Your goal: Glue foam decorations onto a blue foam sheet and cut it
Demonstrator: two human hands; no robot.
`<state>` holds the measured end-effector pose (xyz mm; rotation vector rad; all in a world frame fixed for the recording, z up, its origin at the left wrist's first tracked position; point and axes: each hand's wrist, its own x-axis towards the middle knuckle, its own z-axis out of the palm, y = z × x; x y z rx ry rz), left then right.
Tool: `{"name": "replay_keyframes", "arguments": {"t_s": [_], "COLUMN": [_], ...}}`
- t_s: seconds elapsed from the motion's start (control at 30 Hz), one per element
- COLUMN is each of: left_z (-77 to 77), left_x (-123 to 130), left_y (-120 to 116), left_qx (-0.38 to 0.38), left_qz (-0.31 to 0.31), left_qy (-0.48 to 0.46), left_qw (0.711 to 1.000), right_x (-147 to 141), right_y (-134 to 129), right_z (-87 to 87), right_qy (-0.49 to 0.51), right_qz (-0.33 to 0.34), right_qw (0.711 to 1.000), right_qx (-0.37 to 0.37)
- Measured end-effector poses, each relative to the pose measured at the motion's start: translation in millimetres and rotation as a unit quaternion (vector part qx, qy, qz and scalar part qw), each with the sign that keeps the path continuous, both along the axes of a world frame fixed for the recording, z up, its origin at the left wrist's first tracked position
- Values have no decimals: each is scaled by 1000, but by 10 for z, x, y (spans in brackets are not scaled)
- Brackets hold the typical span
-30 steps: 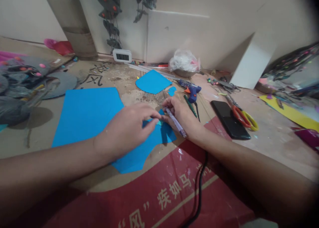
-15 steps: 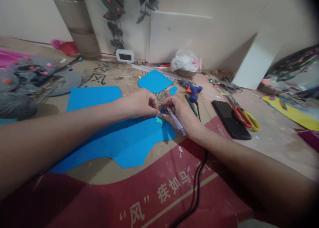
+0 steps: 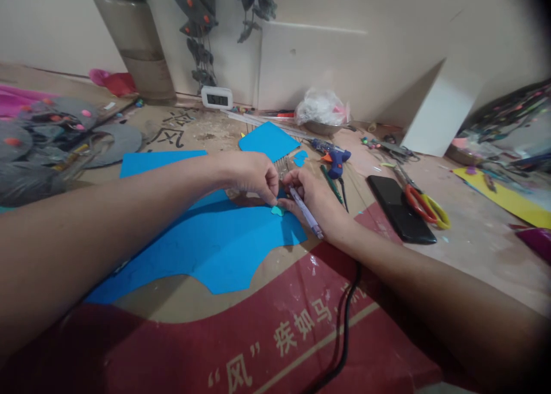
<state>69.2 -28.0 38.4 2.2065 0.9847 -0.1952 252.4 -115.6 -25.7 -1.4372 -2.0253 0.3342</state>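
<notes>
A small teal cut-out piece lies over the large blue foam sheet, close to its right end. My left hand is closed, its thumb and fingertips pinching the upper edge of the teal piece. Facing it, my right hand is closed with a pale purple pen lodged in it. The pen slants down toward me, and the right thumb tip meets the teal piece. My left forearm hides part of the blue sheet, whose near edge is cut in curves.
Behind my hands lie a blue foam piece and small blue scraps. To the right are a glue gun, a green pencil, a black phone and scissors. A black cable crosses the red printed cardboard.
My left hand has shifted slightly right and down at the teal piece, which now sits a little lower and flatter. The right hand keeps the pen with little movement.
</notes>
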Motion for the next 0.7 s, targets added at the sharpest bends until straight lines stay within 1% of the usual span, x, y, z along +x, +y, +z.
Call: {"name": "replay_keyframes", "arguments": {"t_s": [0.1, 0.17, 0.4, 0.47, 0.57, 0.6, 0.7], "left_z": [13, 14, -62, -56, -6, 14, 55], "left_x": [30, 45, 77, 95, 119, 124, 130], "left_y": [-36, -52, 25, 37, 15, 3, -21], "left_qx": [-12, -6, -2, 15, 41, 47, 50], "left_qz": [19, 29, 26, 14, 0, -3, -12], "left_qy": [22, 25, 11, 13, 23, 25, 38], "left_qw": [1000, 999, 1000, 1000, 999, 999, 998], "right_x": [-6, -14, -16, -35, -91, -109, -139], "right_y": [1, 2, -21, -55, -133, -161, -227], "right_z": [11, 22, 29, 51, 121, 147, 198], "right_qy": [-3, -1, 4, 39, 142, 172, 228], "right_qz": [-12, -18, -12, -23, -65, -69, -38], "right_qw": [1000, 1000, 1000, 999, 988, 982, 972], "right_qx": [-8, -7, -16, -15, 12, 23, 37]}}
